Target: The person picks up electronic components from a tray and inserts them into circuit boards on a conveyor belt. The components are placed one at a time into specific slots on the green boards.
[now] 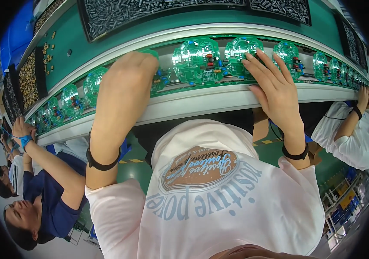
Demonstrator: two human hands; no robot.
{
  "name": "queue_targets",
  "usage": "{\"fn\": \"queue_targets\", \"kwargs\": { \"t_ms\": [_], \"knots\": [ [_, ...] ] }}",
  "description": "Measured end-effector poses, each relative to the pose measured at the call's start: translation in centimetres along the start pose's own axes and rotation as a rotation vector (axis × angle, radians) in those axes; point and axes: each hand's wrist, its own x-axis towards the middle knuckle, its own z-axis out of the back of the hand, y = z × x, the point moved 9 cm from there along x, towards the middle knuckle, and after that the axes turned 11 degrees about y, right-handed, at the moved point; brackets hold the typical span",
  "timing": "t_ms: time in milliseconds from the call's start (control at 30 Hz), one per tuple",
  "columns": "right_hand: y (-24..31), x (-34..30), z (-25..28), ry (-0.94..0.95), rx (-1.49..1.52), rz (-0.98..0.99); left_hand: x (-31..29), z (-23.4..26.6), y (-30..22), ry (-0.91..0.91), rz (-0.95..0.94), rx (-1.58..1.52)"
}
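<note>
A row of green circuit boards runs along a metal-railed line in front of me. My left hand (128, 82) is closed over one of these boards (160, 77), its fingers curled down and turned away, so whatever they pinch is hidden. My right hand (275, 84) is open, fingers stretched out across the rail, fingertips at the edge of another circuit board (242, 52) and near the board to its right (287, 56). Between my hands lies a board (198, 60) with red, blue and tan components standing on it. A black band circles each of my wrists.
Beyond the line, black trays (158, 11) hold many small dark cylindrical parts. At the far left a tray (31, 80) of yellowish parts stands beside loose ones on the green surface. A co-worker (50, 185) works at the left, another (348, 129) at the right. The white front rail (201, 99) borders the line.
</note>
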Motion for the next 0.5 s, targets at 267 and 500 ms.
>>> {"fn": "queue_targets", "kwargs": {
  "t_ms": [267,500],
  "knots": [
    [0.1,0.5,0.2,-0.002,-0.032,-0.009,0.4,0.1,0.0,0.028,-0.015,0.032],
    [0.8,3.1,1.9,-0.107,0.001,0.032,0.7,0.2,-0.8,0.041,-0.027,0.089]
  ]
}}
